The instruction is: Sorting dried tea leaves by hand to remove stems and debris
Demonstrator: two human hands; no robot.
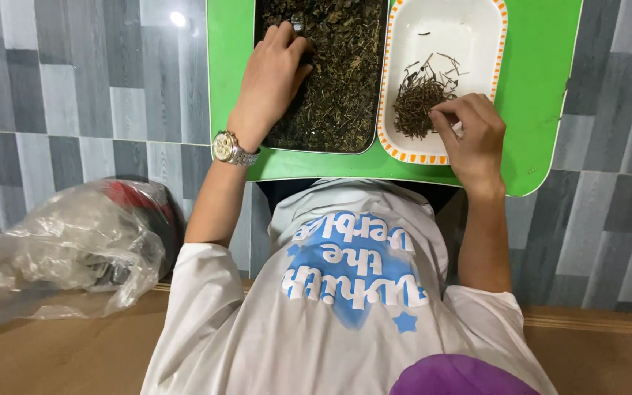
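Observation:
A dark metal tray [383,88] full of dried brownish-green leaves and stems sits on a small green table [543,80]. My left hand [276,69], with a wristwatch [230,148] on the wrist, rests in the leaves at the tray's left side, fingers curled into them. To the right stands a white dish with an orange-patterned rim [477,25], holding a small heap of dark stems [415,106]. My right hand [469,132] hovers over the dish's near right corner, fingertips pinched together by the stems; whether it pinches a stem is unclear.
A crumpled clear plastic bag [60,249] lies on the floor at the left, over something red. Grey tiled floor [74,88] surrounds the table; a wooden surface [67,351] runs along the bottom. My white printed shirt fills the lower middle.

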